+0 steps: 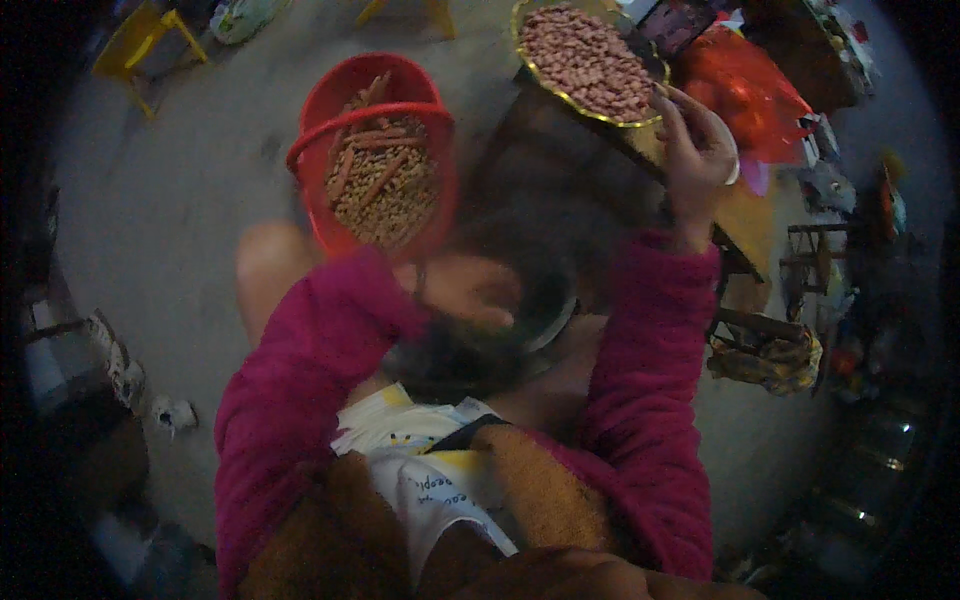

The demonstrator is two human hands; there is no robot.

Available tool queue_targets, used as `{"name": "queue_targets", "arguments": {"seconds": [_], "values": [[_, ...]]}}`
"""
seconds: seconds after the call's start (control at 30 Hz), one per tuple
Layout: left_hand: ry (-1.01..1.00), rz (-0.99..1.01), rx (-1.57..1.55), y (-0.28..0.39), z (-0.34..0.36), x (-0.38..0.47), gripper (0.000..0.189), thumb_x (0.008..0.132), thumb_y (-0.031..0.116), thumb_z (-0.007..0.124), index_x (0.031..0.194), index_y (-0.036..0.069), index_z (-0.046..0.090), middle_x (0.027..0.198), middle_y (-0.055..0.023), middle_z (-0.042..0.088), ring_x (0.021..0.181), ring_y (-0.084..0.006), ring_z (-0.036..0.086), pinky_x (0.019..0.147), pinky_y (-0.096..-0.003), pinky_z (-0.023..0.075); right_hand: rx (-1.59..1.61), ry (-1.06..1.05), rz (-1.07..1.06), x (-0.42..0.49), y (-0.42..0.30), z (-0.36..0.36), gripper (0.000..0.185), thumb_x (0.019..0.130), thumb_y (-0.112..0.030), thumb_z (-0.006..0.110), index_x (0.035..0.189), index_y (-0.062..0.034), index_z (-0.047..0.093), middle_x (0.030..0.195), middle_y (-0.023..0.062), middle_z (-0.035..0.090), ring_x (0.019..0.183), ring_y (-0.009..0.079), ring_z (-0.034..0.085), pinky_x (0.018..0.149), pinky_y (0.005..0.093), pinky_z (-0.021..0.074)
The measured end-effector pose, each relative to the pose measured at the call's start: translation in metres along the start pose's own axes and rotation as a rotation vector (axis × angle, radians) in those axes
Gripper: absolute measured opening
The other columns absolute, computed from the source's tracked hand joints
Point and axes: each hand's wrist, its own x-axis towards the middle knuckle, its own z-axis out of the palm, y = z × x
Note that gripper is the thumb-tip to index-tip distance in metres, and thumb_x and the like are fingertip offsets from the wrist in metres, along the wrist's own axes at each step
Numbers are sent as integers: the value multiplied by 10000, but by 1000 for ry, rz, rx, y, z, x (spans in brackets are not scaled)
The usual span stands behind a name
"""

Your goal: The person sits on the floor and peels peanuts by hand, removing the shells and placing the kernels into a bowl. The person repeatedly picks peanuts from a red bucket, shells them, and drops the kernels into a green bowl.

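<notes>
At the upper right, my right hand point(697, 146) has its fingers at the near right rim of a gold-edged tray point(559, 93), which they appear to pinch. A heap of pinkish shelled peanuts point(585, 60) covers most of the tray. My left hand point(472, 289) is blurred, with bent fingers, above a dark round basin point(559, 322) between my knees. The basin's contents are too dark to make out, and so is anything inside that hand. Just beyond my left forearm stands a red plastic basket point(315, 202) with a handle, holding small tan pieces point(386, 202) and several reddish-brown sticks point(382, 139).
The tray rests on a wooden bench point(742, 217), with a red plastic bag point(739, 82) to its right. A yellow stool point(142, 52) stands at the far left on the concrete floor point(187, 172). A bundled cloth or bag point(765, 364) lies right of my right sleeve.
</notes>
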Motion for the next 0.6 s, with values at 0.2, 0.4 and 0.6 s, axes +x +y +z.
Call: {"name": "queue_targets", "arguments": {"seconds": [0.2,0.4,0.6], "values": [[441,-574,513,-18,-62,-48,490,841,469,620,1152,92,581,1125,-205,614,980,-358,623,863,-436,486,-228,-949,201,-31,-9,-34,188,857,-109,645,1001,9,667,876,24,667,812,82,588,691,247,474],[499,-812,641,-111,-69,-78,517,841,510,595,1144,90,588,1197,-238,567,990,-356,624,867,-479,483,-313,-888,103,-48,-21,-17,200,829,-107,670,1002,-7,668,904,108,698,799,195,663,732,321,511],[258,-819,549,-201,-52,-60,496,849,488,577,1153,96,585,1199,-227,569,997,-349,621,865,-476,481,-175,-244,-296,0,2,-13,210,853,61,498,965,5,667,885,99,675,878,202,649,807,309,491]]}}
